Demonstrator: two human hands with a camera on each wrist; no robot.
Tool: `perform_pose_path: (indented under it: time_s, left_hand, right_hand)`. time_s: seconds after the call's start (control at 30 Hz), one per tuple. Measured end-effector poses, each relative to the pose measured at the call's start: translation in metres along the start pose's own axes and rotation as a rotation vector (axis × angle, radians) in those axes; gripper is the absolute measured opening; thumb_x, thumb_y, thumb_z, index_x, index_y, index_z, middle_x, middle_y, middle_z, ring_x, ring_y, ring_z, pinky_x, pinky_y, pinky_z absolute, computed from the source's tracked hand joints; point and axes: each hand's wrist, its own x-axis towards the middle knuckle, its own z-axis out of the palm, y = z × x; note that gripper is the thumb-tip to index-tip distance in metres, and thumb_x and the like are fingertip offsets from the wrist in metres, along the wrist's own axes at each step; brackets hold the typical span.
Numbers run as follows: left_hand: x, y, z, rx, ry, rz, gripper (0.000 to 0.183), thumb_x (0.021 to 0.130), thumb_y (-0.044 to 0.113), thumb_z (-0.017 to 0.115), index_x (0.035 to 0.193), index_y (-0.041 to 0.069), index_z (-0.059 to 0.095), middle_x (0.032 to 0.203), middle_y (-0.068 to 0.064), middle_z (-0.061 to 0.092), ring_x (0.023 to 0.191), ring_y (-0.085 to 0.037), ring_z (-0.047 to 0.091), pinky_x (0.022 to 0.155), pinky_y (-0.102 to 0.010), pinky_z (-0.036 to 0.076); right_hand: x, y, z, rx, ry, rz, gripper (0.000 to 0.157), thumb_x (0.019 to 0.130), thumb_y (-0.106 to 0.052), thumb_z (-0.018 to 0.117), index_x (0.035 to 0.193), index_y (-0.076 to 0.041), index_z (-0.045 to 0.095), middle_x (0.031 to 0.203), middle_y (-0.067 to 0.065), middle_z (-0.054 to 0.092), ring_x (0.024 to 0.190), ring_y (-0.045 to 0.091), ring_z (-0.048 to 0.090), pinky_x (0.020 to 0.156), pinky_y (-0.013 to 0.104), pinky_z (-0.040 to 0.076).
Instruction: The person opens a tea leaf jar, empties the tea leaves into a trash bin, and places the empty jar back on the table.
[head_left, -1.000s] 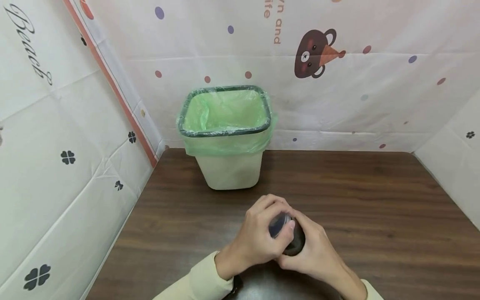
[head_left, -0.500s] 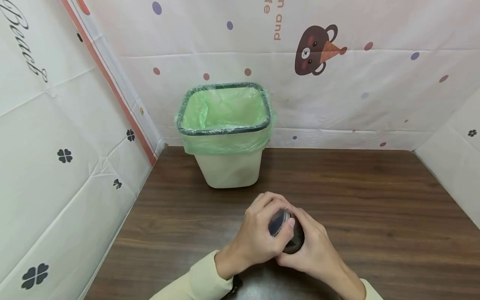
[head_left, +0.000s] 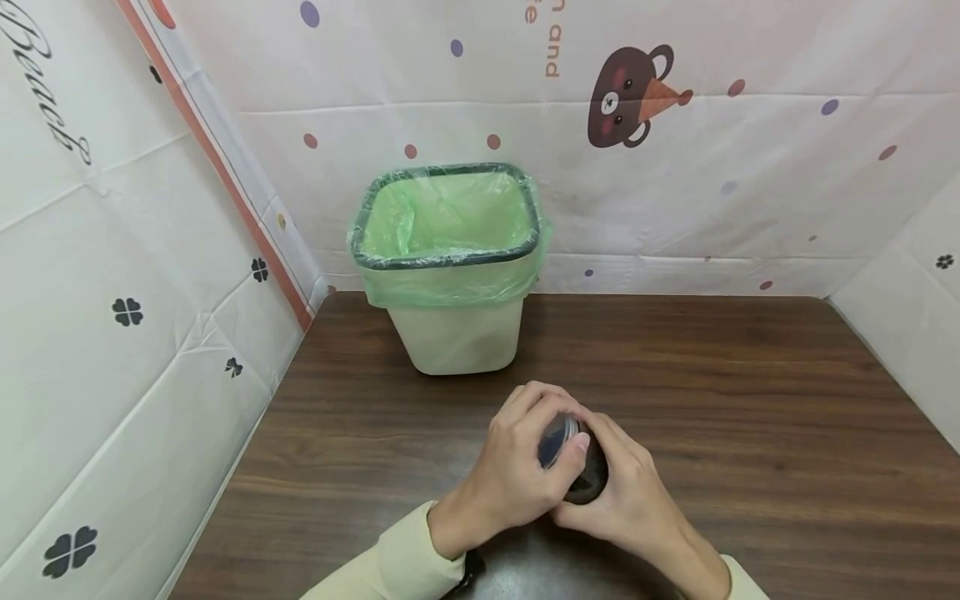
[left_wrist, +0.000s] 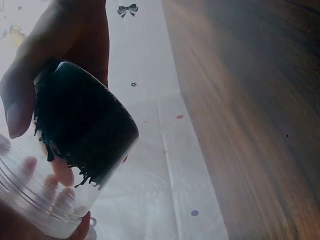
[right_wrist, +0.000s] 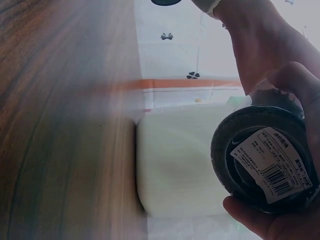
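Observation:
Between my two hands is a jar (head_left: 590, 477) with clear plastic walls and a dark mass inside, tilted over above the table. My left hand (head_left: 517, 467) curls its fingers and thumb round the clear, ribbed top end. The right hand (head_left: 630, 496) grips the dark lower end. In the left wrist view, the dark contents of the jar (left_wrist: 85, 120) have a ragged edge, and fingers show through the clear part. A white label (right_wrist: 272, 165) with a barcode covers part of the jar's base in the right wrist view.
A pale waste bin (head_left: 465, 342) with a dark rim and a green liner (head_left: 450, 292) stands at the back of the brown wooden table (head_left: 712, 375), left of centre. Printed white sheets (head_left: 720, 192) enclose the table's back and sides.
The head view has shifted slightly, so the bin and hands sit a little higher in it. Both hands keep the same grip on the jar.

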Motion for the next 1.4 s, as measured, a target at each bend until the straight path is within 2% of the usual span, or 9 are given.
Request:
perform_pose_path:
  time_s: [0.4,0.57,1.0,1.17,1.4]
  left_hand:
    - [0.0013,0.0044,-0.0026,0.030,-0.016,-0.019,0.017,0.094,0.025,0.061,0.106,0.015,0.068,0.111,0.005,0.060,0.104,-0.010,0.056,0.091,-0.024,0.046]
    - [0.0011,0.0067,-0.0037,0.021,-0.024,-0.025,0.021,0.092,0.028,0.063,0.107,0.015,0.068,0.112,0.006,0.060,0.106,-0.009,0.055,0.092,-0.024,0.046]
    - [0.0003,0.0098,-0.0056,0.068,-0.019,-0.037,0.031,0.088,0.034,0.066,0.114,0.017,0.070,0.121,0.004,0.060,0.110,-0.011,0.055,0.091,-0.032,0.045]
    - [0.0015,0.0100,-0.0070,0.073,0.004,-0.007,0.032,0.087,0.034,0.067,0.113,0.017,0.071,0.120,0.004,0.061,0.111,-0.010,0.055,0.089,-0.032,0.044]
    - [0.0024,0.0099,-0.0094,0.042,0.010,0.050,0.035,0.085,0.036,0.068,0.114,0.017,0.070,0.121,0.002,0.062,0.114,-0.010,0.055,0.086,-0.032,0.043]
  right_hand:
    - [0.0004,0.0011,-0.0017,0.006,0.002,-0.005,0.088,0.055,-0.016,0.089,0.135,-0.004,0.055,0.117,0.007,0.065,0.096,0.017,0.065,0.083,0.018,0.052]
    - [0.0000,0.0019,-0.0028,0.008,0.012,-0.015,0.089,0.052,-0.016,0.090,0.134,-0.005,0.057,0.117,0.003,0.065,0.098,0.016,0.065,0.088,0.016,0.049]
    - [-0.0017,0.0023,-0.0049,0.032,-0.019,-0.002,0.088,0.053,-0.013,0.088,0.135,-0.006,0.056,0.116,0.002,0.065,0.098,0.016,0.064,0.088,0.018,0.049]
    - [-0.0008,0.0026,-0.0046,0.030,-0.020,-0.004,0.090,0.052,-0.016,0.089,0.135,-0.007,0.056,0.118,0.001,0.065,0.101,0.016,0.064,0.092,0.018,0.047]
    - [0.0008,0.0034,-0.0040,0.017,0.022,-0.059,0.090,0.047,-0.017,0.090,0.132,-0.010,0.059,0.114,-0.005,0.064,0.095,0.011,0.063,0.084,0.018,0.049]
